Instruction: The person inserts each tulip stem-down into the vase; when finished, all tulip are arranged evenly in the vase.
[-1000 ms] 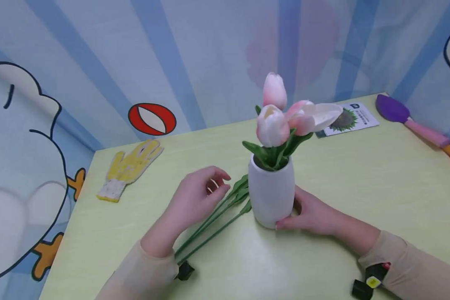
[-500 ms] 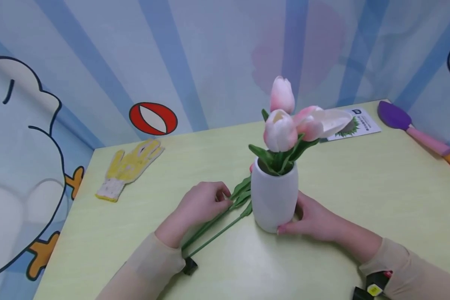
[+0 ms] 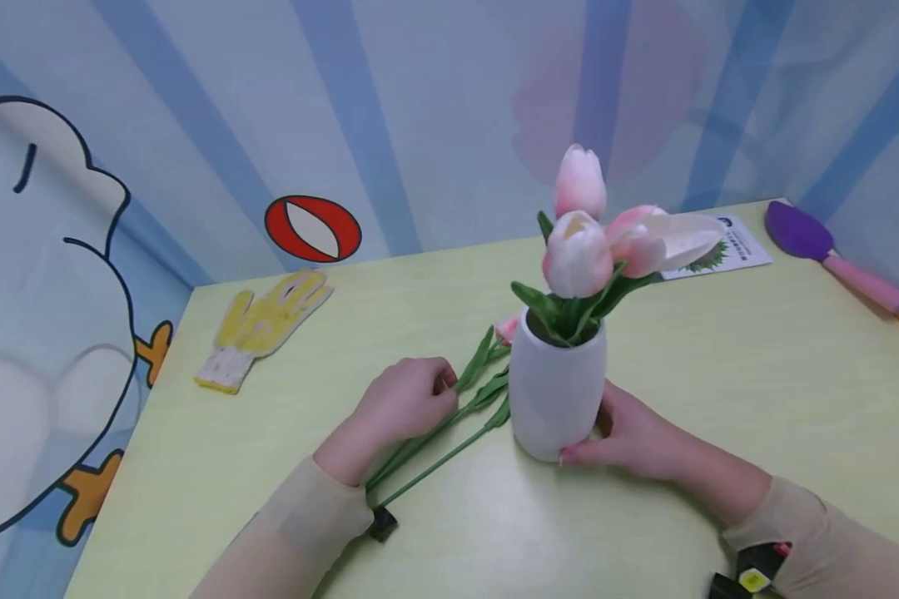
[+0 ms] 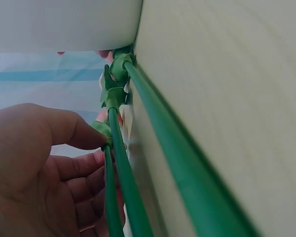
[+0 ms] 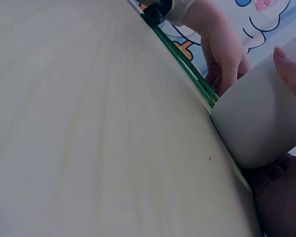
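A white vase (image 3: 557, 399) stands upright on the table with pink-and-white artificial tulips (image 3: 578, 258) in it. My right hand (image 3: 640, 437) grips the vase low on its right side, thumb at the front. Left of the vase lie three more tulips, their green stems (image 3: 442, 472) pointing toward me. My left hand (image 3: 407, 401) pinches the farthest tulip (image 4: 110, 187) between thumb and fingers, just at the base of its leaves. One pink bloom (image 3: 506, 329) peeks out behind the vase; the other lying blooms are mostly hidden by it.
A yellow-and-white work glove (image 3: 265, 329) lies at the back left. At the back right are a card with a sunflower picture (image 3: 734, 249) and a purple spatula with a pink handle (image 3: 797, 231). A printed blue curtain (image 3: 449, 125) borders the table.
My left hand has come down onto the lying tulips and pinched the farthest one, shifting it away from the other two. My right hand stays on the vase.
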A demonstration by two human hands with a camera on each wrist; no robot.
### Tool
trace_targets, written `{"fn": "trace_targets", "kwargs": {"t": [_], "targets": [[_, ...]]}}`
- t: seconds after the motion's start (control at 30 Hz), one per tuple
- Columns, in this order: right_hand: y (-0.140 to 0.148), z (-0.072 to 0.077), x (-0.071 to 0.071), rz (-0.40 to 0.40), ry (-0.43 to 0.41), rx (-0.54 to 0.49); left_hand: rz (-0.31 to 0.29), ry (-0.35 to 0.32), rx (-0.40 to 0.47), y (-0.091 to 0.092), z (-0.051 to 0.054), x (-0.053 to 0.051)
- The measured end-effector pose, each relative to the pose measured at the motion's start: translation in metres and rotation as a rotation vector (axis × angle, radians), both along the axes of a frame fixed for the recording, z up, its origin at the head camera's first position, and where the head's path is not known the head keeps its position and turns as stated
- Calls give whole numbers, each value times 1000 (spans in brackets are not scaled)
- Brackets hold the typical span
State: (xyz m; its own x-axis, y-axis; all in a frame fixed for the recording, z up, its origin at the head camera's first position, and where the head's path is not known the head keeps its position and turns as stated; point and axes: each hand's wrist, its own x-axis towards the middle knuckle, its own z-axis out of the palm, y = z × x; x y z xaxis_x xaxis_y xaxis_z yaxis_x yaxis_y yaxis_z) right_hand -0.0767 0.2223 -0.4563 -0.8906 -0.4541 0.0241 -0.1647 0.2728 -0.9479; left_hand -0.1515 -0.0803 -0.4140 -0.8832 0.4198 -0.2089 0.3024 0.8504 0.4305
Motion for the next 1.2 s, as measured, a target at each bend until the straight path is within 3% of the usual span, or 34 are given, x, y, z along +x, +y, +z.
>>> {"fn": "trace_targets", "kwargs": {"t": [0.37, 0.6, 0.83, 1.2], "targets": [[2, 0, -1, -1, -8, 1, 17, 14, 16, 3, -1, 1], [2, -2, -1, 12, 12, -13, -18, -37, 97, -1, -3, -1], [-6, -1, -4, 30, 5, -7, 15, -51, 139, -11, -2, 2], [0, -1, 0, 1, 23, 4, 3, -38, 139, -2, -3, 0]]}}
